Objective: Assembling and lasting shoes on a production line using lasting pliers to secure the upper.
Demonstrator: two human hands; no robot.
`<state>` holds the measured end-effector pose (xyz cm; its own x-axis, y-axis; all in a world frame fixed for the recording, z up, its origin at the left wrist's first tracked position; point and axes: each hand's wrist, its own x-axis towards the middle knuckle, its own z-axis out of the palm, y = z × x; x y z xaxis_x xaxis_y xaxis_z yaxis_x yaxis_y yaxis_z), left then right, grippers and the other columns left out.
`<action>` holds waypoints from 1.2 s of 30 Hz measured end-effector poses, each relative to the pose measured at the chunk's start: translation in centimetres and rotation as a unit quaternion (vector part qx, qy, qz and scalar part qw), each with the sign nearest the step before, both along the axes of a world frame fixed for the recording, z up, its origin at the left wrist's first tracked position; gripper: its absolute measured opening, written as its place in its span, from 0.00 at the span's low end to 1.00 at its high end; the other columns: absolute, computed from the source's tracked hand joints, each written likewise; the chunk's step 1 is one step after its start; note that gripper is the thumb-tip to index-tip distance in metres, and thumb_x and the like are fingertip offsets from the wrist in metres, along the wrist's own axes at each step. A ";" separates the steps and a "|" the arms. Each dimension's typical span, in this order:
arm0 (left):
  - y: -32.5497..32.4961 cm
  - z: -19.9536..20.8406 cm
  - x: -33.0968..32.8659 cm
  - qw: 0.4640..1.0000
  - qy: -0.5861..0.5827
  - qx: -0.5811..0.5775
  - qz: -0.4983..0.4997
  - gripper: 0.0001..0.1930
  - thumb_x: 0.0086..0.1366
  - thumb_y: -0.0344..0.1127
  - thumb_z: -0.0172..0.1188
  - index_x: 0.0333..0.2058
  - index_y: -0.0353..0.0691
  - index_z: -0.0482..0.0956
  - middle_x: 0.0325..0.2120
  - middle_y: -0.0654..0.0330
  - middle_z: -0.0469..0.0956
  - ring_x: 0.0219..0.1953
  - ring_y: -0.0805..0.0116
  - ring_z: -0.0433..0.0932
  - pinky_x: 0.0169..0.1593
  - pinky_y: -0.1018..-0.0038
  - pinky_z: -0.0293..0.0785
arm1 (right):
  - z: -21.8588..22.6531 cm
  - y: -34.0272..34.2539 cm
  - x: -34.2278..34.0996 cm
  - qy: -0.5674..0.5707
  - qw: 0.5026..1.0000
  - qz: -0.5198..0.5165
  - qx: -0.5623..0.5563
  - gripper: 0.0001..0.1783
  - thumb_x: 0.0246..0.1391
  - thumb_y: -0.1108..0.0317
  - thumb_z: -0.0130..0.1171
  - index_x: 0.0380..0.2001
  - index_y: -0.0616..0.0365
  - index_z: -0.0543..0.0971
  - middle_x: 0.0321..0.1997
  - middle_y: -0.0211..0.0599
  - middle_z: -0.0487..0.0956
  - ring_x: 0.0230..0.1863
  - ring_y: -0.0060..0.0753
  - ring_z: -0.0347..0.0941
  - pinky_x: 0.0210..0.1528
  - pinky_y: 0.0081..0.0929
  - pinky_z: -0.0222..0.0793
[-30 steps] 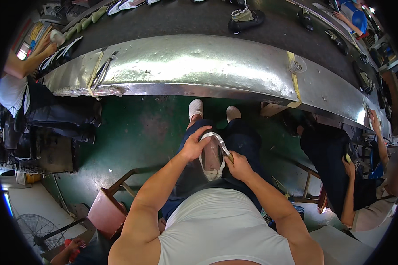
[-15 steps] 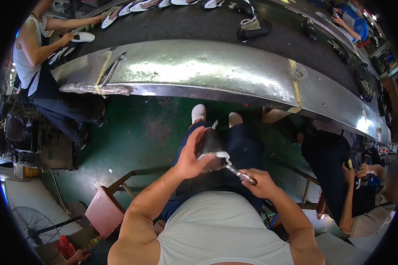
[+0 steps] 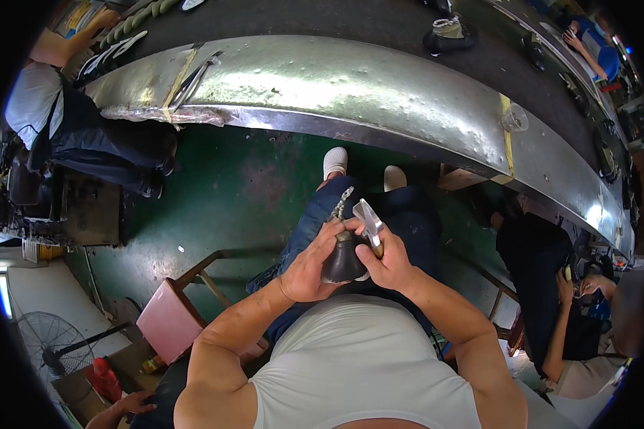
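A dark shoe upper (image 3: pixel 342 264) with a pale, ragged edge rests over my lap, its rounded end towards me. My left hand (image 3: pixel 312 266) is closed round its left side. A pale lace (image 3: pixel 343 203) sticks out beyond its far end. In my right hand (image 3: pixel 389 262) is a pair of metal pincers (image 3: pixel 367 219), head pointing up and away from me. The right fingers also press against the shoe's right side, so both hands hold it. Much of the handle is hidden in my palm.
Ahead runs a dark conveyor belt (image 3: pixel 322 21) with a dented metal ledge (image 3: pixel 279 79), bearing a dark shoe (image 3: pixel 447 36), hand tools (image 3: pixel 197 79) and a clear cup (image 3: pixel 514 119). People work at left and right. A pink-seated stool (image 3: pixel 168 320) and fan (image 3: pixel 46 347) stand behind left.
The pincers have left the shoe's pale edge and turned upward in my right hand. That hand has moved in against the shoe, which is now turned. The view has shifted; the worker at left reaches elsewhere.
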<state>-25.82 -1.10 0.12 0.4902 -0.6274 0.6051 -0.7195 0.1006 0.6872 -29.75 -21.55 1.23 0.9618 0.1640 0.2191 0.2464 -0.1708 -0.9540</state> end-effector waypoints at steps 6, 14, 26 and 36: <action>0.4 -1.2 -0.2 0.990 0.022 0.077 0.117 0.55 0.45 0.25 0.76 0.69 0.38 0.50 0.66 0.35 0.58 0.66 0.28 0.60 0.69 0.44 0.56 | -0.4 0.2 1.9 0.003 1.000 -0.011 0.013 0.17 0.65 0.63 0.56 0.52 0.61 0.72 0.49 0.42 0.81 0.48 0.38 0.79 0.53 0.31 0.72; -0.7 -3.6 2.0 0.976 0.182 0.084 0.081 0.41 0.56 0.30 0.70 0.67 0.35 0.61 0.64 0.40 0.63 0.67 0.45 0.63 0.67 0.63 0.62 | -1.7 -2.8 0.8 0.125 0.980 -0.151 -0.018 0.20 0.69 0.54 0.51 0.47 0.62 0.76 0.35 0.41 0.81 0.39 0.32 0.79 0.44 0.29 0.72; -7.1 -11.5 -0.4 0.771 0.568 0.283 0.046 0.11 0.66 0.29 0.54 0.42 0.31 0.80 0.31 0.64 0.80 0.31 0.75 0.77 0.37 0.75 0.74 | -9.7 -7.4 -8.0 0.417 0.888 -0.192 0.014 0.26 0.45 0.74 0.72 0.45 0.64 0.69 0.33 0.35 0.77 0.26 0.24 0.75 0.29 0.26 0.75; -6.3 -10.0 -2.5 0.729 0.653 0.161 -0.130 0.42 0.56 0.23 0.62 0.69 0.33 0.53 0.59 0.54 0.70 0.62 0.67 0.68 0.66 0.71 0.61 | -1.9 -11.8 -11.8 0.340 0.909 -0.029 -0.238 0.18 0.58 0.68 0.59 0.49 0.63 0.73 0.39 0.49 0.81 0.37 0.50 0.79 0.43 0.40 0.75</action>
<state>-28.30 -7.36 -9.91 0.3552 -0.8080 -0.4701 0.5830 -0.2016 0.7870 -41.58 -33.37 -0.63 0.8588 0.0287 -0.5115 -0.3953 -0.5981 -0.6972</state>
